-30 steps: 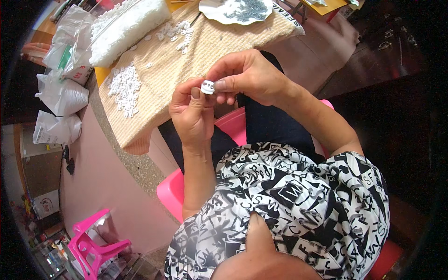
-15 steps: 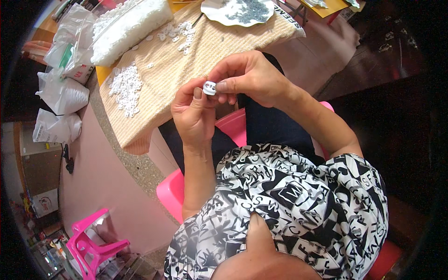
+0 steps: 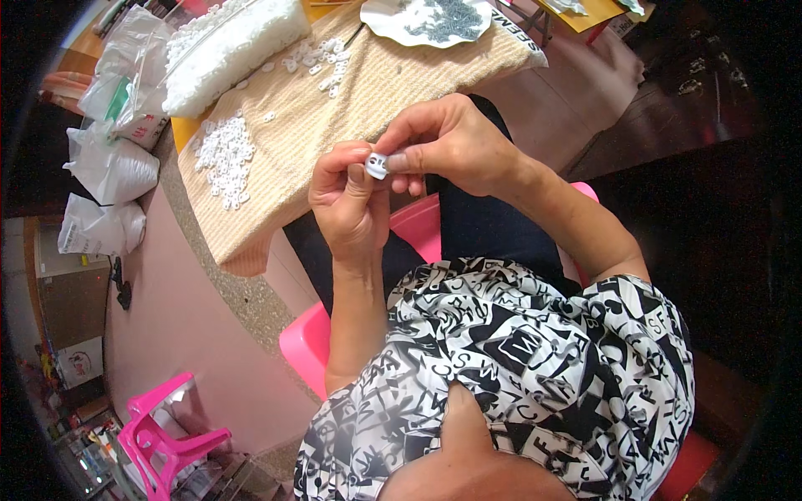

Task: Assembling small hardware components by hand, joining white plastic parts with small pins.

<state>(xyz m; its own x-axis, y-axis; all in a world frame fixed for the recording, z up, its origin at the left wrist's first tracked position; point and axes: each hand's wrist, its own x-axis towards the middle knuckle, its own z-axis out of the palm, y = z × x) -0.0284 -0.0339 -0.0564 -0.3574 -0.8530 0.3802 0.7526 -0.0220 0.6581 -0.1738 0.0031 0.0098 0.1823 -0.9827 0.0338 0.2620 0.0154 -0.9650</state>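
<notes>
A small white cord lock (image 3: 376,165) with two holes is held in front of me, above my lap near the table's edge. My left hand (image 3: 351,204) is closed on it, thumb against its near left side. From the right, my right hand (image 3: 468,149) pinches it too, with the thumb at its right side and the index finger bent over behind. My fingers partly cover the piece. On the cloth to the left lies a patch of loose white two-holed pieces (image 3: 224,161). More of these white pieces (image 3: 326,65) are scattered farther back.
The table carries a beige ribbed cloth (image 3: 288,154). A clear bag heaped with white pieces (image 3: 230,58) stands at the back left. At the back, a white wavy-edged plate (image 3: 380,29) holds small dark-grey pieces. Filled plastic bags (image 3: 121,167) and a pink stool (image 3: 171,434) are at left.
The cord lock has turned slightly and dropped a little in my fingers. My left hand has shifted slightly to the right; both hands keep their hold.
</notes>
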